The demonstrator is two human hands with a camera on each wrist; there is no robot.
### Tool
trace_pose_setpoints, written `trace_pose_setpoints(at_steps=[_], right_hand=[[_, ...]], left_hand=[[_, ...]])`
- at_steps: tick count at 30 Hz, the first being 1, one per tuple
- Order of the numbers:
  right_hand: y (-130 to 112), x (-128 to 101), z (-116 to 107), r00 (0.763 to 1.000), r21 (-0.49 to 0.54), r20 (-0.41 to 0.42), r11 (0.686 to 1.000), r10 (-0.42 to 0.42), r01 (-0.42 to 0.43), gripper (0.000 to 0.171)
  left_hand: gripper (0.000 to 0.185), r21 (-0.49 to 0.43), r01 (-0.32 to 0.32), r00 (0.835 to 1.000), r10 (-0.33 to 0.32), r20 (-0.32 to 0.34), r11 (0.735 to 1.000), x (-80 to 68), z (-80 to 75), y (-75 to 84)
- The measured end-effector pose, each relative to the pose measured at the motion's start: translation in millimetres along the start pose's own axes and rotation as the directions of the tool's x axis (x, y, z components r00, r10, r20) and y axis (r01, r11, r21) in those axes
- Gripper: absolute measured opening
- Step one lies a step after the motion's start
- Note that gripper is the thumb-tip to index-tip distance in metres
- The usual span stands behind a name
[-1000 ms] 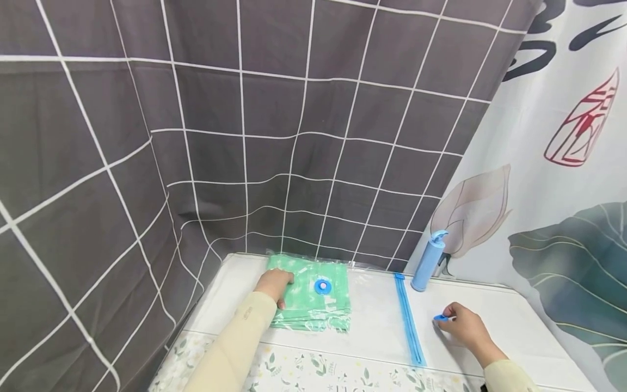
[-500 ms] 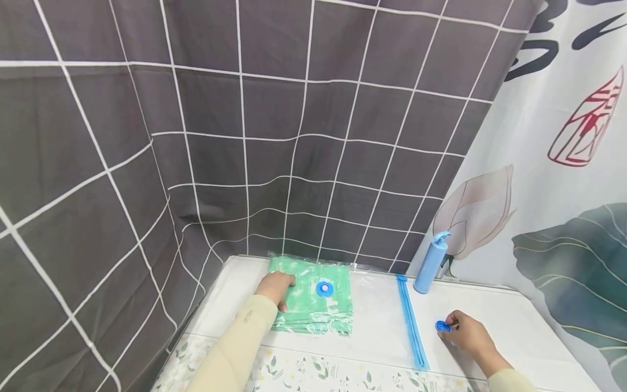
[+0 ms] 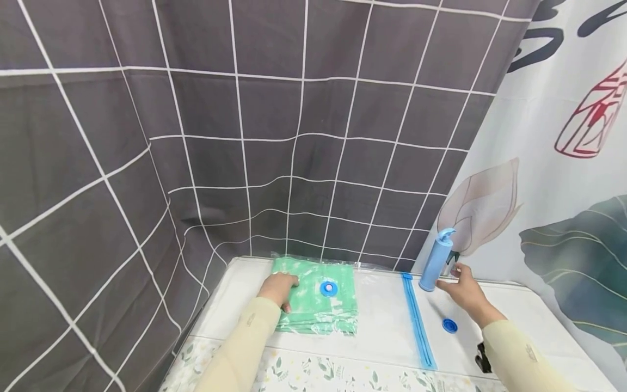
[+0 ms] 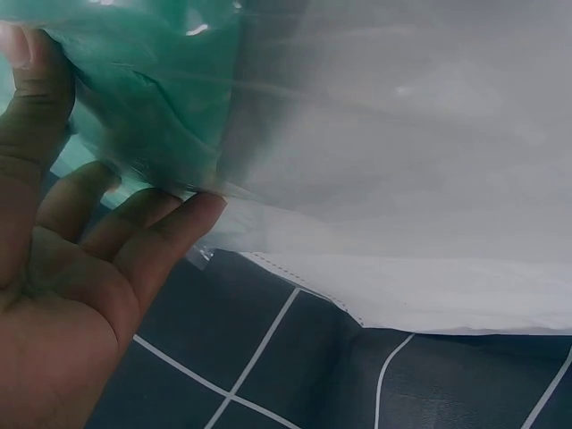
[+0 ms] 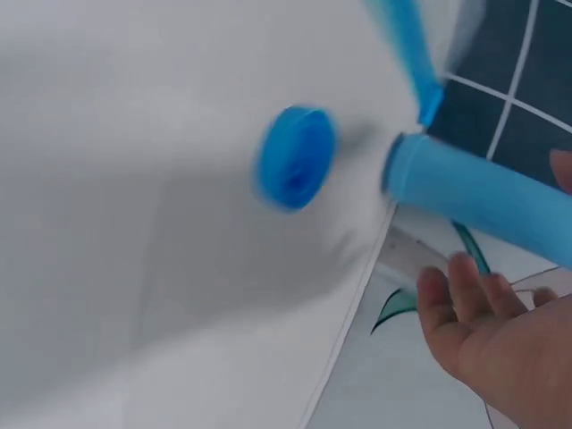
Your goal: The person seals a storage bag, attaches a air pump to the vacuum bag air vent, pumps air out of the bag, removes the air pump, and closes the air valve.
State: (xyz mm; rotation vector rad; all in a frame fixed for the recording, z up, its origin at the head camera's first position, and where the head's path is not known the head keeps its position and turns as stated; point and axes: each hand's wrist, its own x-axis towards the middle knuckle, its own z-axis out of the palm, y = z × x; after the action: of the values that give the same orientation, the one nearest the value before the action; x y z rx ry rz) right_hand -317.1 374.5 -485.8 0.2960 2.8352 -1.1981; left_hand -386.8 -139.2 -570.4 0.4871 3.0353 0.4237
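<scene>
The blue pump [image 3: 436, 260] stands upright at the far edge of the white table [image 3: 504, 310], against the hanging curtains. The right hand [image 3: 462, 293] reaches for it with fingers spread and relaxed, holding nothing; its fingertips are just beside the base of the pump, and whether they touch it cannot be told. In the right wrist view the pump [image 5: 487, 201] lies just past the fingers [image 5: 456, 290], a sliver of gap showing between them.

Just behind that hand, toward the person, the small blue cap [image 3: 449, 325] lies flat on the table, free of the hand. To the hand's left runs the blue zip strip [image 3: 418, 324] of the clear vacuum bag [image 3: 379, 310], which lies spread flat across the table.

At the other end of the bag, the left hand [image 3: 279, 287] rests on the folded green cloth [image 3: 318, 307] sealed inside, fingers straight and pressing down on the plastic near the cloth's left edge. Just to the right of this hand sits the round blue valve [image 3: 329, 288] on top of the bag.

Behind everything hangs the grey grid-patterned curtain [image 3: 245, 136], and beside the pump the white curtain with leaf print [image 3: 563, 190].
</scene>
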Motion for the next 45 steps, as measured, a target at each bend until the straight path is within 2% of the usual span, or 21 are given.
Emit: trace_pose_setpoints(at_steps=[3,5,8,10,12,16,18,23,24,25,26,29,33,40,45], right_hand=[[-12.2,11.8,2.2,1.0,0.119,-0.026,0.993,-0.001,0.004,0.11],[-17.6,18.0,5.0,0.999,0.173,-0.037,0.985,0.002,0.004,0.111],[-23.3,25.6,9.5,0.998,0.218,-0.061,0.976,0.018,-0.004,0.11],[-25.3,29.3,12.1,0.996,0.222,-0.077,0.975,0.033,-0.015,0.107],[-26.7,32.1,14.5,0.995,0.204,-0.092,0.979,0.048,-0.028,0.103],[-26.2,33.4,18.1,0.992,0.154,-0.109,0.987,0.06,-0.043,0.096],[-25.2,31.7,19.3,0.991,0.137,-0.122,0.99,0.055,-0.039,0.094],[-25.1,28.7,20.4,0.987,0.085,-0.153,0.996,0.041,-0.028,0.09],[-26.9,28.4,20.5,0.987,0.075,-0.155,0.997,0.03,-0.018,0.09],[-29.7,27.6,20.3,0.988,0.066,-0.155,0.998,0.012,-0.002,0.091],[-33.6,26.8,20.5,0.988,0.057,-0.155,0.998,-0.009,0.018,0.091],[-52.1,22.9,23.8,0.985,0.036,-0.146,0.995,-0.09,0.096,0.088],[-84.3,13.7,40.2,0.975,0.015,-0.131,0.983,-0.18,0.183,0.079],[-137.6,1.9,87.3,0.952,0.038,-0.099,0.955,-0.289,0.294,0.072],[-166.2,-0.9,124.7,0.935,0.079,-0.065,0.932,-0.349,0.354,0.069]], left_hand=[[0.089,-0.002,-0.004,1.0,0.004,-0.014,1.0,-5.5,-3.5,2.3],[0.088,-0.013,0.006,1.0,-0.006,-0.013,1.0,-14.4,-14.9,10.8],[0.085,-0.025,0.009,1.0,-0.01,-0.011,1.0,-25.3,-29.1,20.5],[0.083,-0.045,0.035,0.999,-0.034,0.016,0.998,-31.9,-41.6,31.0],[0.084,-0.035,0.032,0.999,-0.031,0.015,0.999,-27.4,-35.9,27.0],[0.09,-0.023,-0.001,1.0,0.001,-0.021,1.0,-5.7,-4.9,4.5],[0.092,0.0,-0.019,0.999,0.019,-0.034,1.0,-4.6,-0.2,1.8],[0.089,0.039,-0.012,1.0,0.013,-0.014,0.999,-20.3,-20.9,19.2],[0.09,0.035,-0.015,1.0,0.016,-0.018,0.999,-17.8,-17.5,16.3],[0.089,0.017,0.0,1.0,0.0,-0.008,1.0,-18.4,-20.8,19.0],[0.09,0.013,-0.004,1.0,0.004,-0.01,1.0,-13.5,-15.0,14.4],[0.093,0.02,-0.013,1.0,0.014,-0.023,1.0,0.7,4.3,-0.4],[0.094,0.031,-0.002,1.0,0.003,-0.017,1.0,7.8,13.9,-7.6],[0.098,0.032,-0.013,0.999,0.014,-0.035,0.999,6.7,10.8,-4.5],[0.095,0.021,-0.01,1.0,0.01,-0.023,1.0,6.4,6.9,-2.9]])
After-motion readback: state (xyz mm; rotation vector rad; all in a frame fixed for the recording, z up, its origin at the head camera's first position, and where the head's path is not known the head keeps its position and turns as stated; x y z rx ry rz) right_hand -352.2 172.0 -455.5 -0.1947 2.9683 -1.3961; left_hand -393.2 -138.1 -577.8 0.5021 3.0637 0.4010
